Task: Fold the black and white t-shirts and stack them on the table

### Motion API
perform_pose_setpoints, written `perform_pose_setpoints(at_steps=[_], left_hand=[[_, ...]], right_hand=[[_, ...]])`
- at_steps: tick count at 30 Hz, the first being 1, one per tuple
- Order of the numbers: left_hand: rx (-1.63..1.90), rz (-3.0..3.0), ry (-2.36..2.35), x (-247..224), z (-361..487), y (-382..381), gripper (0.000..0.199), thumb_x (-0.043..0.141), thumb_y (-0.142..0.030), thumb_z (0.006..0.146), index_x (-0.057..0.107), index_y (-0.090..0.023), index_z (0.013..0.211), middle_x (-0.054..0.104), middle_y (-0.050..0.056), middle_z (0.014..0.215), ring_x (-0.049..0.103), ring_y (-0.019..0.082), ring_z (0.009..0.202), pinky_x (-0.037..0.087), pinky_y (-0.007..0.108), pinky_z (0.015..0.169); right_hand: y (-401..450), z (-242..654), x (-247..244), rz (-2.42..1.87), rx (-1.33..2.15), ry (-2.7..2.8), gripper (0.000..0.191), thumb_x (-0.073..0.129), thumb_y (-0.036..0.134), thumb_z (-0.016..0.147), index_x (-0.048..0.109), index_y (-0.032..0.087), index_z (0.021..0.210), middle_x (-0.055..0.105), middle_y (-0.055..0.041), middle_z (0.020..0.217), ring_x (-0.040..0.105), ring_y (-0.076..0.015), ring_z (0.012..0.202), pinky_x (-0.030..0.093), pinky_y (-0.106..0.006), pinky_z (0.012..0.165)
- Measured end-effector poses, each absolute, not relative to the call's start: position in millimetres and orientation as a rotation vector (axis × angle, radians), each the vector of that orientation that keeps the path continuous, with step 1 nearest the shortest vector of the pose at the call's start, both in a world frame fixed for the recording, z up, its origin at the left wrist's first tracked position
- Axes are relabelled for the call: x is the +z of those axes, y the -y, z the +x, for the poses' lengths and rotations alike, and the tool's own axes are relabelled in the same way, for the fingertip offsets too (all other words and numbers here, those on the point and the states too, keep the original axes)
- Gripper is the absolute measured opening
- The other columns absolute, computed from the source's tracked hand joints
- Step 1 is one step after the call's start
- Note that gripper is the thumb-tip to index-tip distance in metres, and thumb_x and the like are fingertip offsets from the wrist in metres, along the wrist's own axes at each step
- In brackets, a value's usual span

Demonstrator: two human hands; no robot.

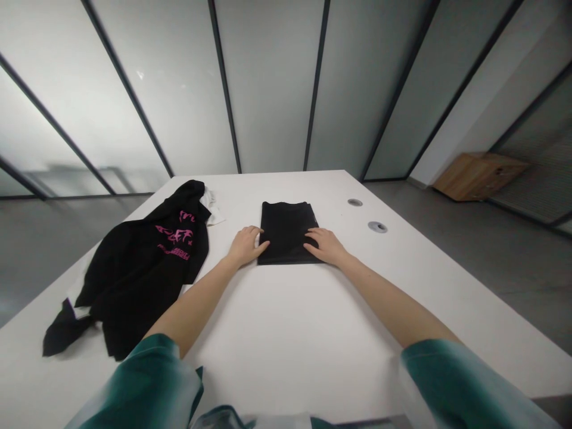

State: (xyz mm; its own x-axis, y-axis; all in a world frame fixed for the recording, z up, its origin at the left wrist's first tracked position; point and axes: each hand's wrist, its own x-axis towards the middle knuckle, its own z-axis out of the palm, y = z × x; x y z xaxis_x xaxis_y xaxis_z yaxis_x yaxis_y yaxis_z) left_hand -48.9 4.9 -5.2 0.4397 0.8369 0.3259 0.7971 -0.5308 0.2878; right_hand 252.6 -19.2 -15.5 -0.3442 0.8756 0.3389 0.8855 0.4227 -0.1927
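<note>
A black folded cloth lies flat on the white worktop. It is nearer the far edge than the near edge, about halfway between the left and right edges. It looks like a neat box, with a bit of a wavy top side.

The left hand is at the left side of the cloth. Its thumb is out and rests on the cloth, and its fingers are loose, not in a fist. The right hand is at the right side. Its fingers are spread and lie on top of the cloth. Both hands touch the cloth, and neither one grips it.

A big black shirt with pink writing lies in a messy heap along the left edge of the worktop. Some white cloth peeks out by it, near the far left corner. Two round holes sit near the right edge, toward the far right corner. Past the right edge, a brown wooden box stands on the gray floor.
</note>
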Motion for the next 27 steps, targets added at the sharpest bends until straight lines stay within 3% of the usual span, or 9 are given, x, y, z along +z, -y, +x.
perform_pose_setpoints(at_steps=[2,5,8,11,16,22,27], left_hand=[[0.671,2.618,-1.366,-1.7,-47.6,-1.9,0.044,0.056,-0.052,0.088,0.065,-0.019,0.116,0.067,0.013,0.114,0.059,0.03,0.111,0.043,0.044,0.1],[0.569,2.667,-1.208,0.2,-44.5,3.0,0.054,0.068,-0.057,0.078,0.065,-0.021,0.117,0.065,0.013,0.121,0.058,0.032,0.115,0.042,0.047,0.103],[0.51,2.689,-1.122,0.1,-42.3,6.3,0.064,0.075,-0.057,0.07,0.065,-0.021,0.122,0.059,0.014,0.133,0.053,0.035,0.123,0.038,0.049,0.109],[0.523,2.727,-1.07,1.4,-40.5,8.9,0.056,0.073,-0.049,0.073,0.066,-0.021,0.12,0.06,0.014,0.132,0.054,0.033,0.123,0.038,0.047,0.109],[0.504,2.756,-0.97,2.8,-34.6,13.5,0.039,0.066,-0.033,0.077,0.069,-0.02,0.113,0.066,0.012,0.12,0.061,0.028,0.113,0.046,0.041,0.103],[0.448,2.71,-1.162,-2.7,-32.2,8.5,0.043,0.063,-0.039,0.082,0.067,-0.021,0.121,0.063,0.011,0.134,0.056,0.03,0.126,0.04,0.044,0.111],[0.519,2.691,-1.304,-5.8,-38.0,3.1,0.042,0.058,-0.036,0.086,0.066,-0.019,0.123,0.061,0.013,0.134,0.055,0.031,0.125,0.042,0.045,0.109]], right_hand=[[19.8,252.6,-12.4,-1.563,-0.068,2.183,0.032,0.05,0.038,0.094,0.07,0.02,0.11,0.068,-0.0124,0.121,0.06,-0.0285,0.113,0.045,-0.043,0.099],[21.0,255.2,-5.3,-1.749,-0.09,1.996,0.03,0.048,0.04,0.094,0.07,0.022,0.104,0.07,-0.0127,0.107,0.064,-0.0278,0.1,0.047,-0.039,0.089],[22.2,259.2,0.8,-1.96,-0.003,1.942,0.035,0.051,0.048,0.093,0.067,0.022,0.11,0.073,-0.0108,0.093,0.067,-0.0275,0.09,0.047,-0.036,0.08],[23.6,260.7,5.2,-2.038,0.106,1.98,0.043,0.054,0.05,0.091,0.063,0.021,0.122,0.074,-0.0094,0.085,0.068,-0.0283,0.087,0.047,-0.034,0.076],[24.7,260.3,6.2,-1.932,0.204,2.096,0.042,0.057,0.04,0.09,0.062,0.022,0.127,0.075,-0.0089,0.092,0.069,-0.0285,0.093,0.048,-0.034,0.079],[15.0,265.9,-11.2,-1.738,0.199,2.118,0.036,0.047,0.025,0.094,0.064,0.021,0.125,0.07,-0.0102,0.122,0.065,-0.0264,0.111,0.047,-0.038,0.097],[11.8,268.9,-20.7,-1.648,0.003,2.099,0.043,0.055,0.035,0.091,0.062,0.019,0.13,0.061,-0.0147,0.134,0.056,-0.0304,0.123,0.043,-0.045,0.105]])
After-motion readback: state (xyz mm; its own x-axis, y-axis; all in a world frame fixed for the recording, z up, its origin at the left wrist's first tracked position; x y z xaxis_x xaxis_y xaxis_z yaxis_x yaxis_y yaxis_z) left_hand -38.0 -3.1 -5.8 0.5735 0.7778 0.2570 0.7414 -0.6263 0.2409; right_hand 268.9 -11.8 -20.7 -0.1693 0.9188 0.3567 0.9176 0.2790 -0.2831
